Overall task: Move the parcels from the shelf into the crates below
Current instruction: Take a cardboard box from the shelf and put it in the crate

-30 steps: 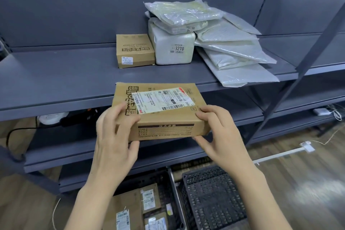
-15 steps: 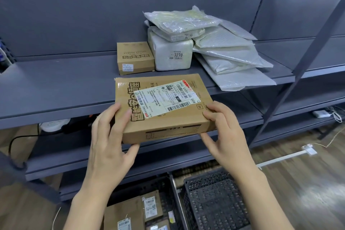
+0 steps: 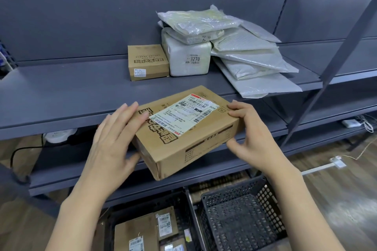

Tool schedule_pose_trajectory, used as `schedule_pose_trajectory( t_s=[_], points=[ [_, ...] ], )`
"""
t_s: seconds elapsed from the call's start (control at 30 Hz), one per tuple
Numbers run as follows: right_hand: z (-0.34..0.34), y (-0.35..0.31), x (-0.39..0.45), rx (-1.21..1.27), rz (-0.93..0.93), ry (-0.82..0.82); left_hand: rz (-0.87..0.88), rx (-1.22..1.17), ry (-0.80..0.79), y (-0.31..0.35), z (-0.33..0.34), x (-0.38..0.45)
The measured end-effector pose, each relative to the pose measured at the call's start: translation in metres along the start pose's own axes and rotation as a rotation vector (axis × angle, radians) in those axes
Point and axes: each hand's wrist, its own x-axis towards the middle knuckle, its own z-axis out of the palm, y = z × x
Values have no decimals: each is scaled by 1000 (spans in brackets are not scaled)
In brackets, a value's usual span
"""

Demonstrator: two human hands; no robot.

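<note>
A brown cardboard parcel [image 3: 189, 142] with a white shipping label hangs in the air in front of the grey shelf [image 3: 61, 96], turned at an angle. My left hand [image 3: 114, 138] holds its left end, fingers over the top and thumb below. My right hand [image 3: 255, 134] grips its right end, fingers on the top corner and thumb on the front side. On the shelf stand a small brown box [image 3: 148, 62], a white wrapped parcel [image 3: 188, 57] and a pile of white plastic mailers [image 3: 251, 61]. Below are two dark crates: the left crate [image 3: 181, 199] holds brown parcels, the right crate [image 3: 244, 216] shows only its mesh floor.
A slanted grey upright [image 3: 334, 63] of the rack crosses the right side. Lower shelf boards [image 3: 306, 120] run under the parcel. A white power strip and cables [image 3: 350, 123] lie at the right, a white bar [image 3: 324, 166] lies on the wooden floor.
The parcel has turned counter-clockwise between my hands, its near left corner now pointing down towards the crates. My left fingers have straightened over the top.
</note>
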Motion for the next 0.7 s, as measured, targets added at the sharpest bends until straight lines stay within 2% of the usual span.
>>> schedule_pose_trajectory(
  t_s=[0.23, 0.33, 0.47, 0.7],
  points=[
    [-1, -9, 5, -210, 51, -113, 11, 137, 47, 13, -5, 2],
    [-1, -26, 5, -197, -31, -167, 5, 165, 84, 27, 2, 0],
    [5, -45, -3, -128, -14, -280, -17, 202, 97, 41, 12, 2],
    [12, -50, -11, -71, -43, -94, 22, 233, 162, 49, 13, 6]
  ],
)
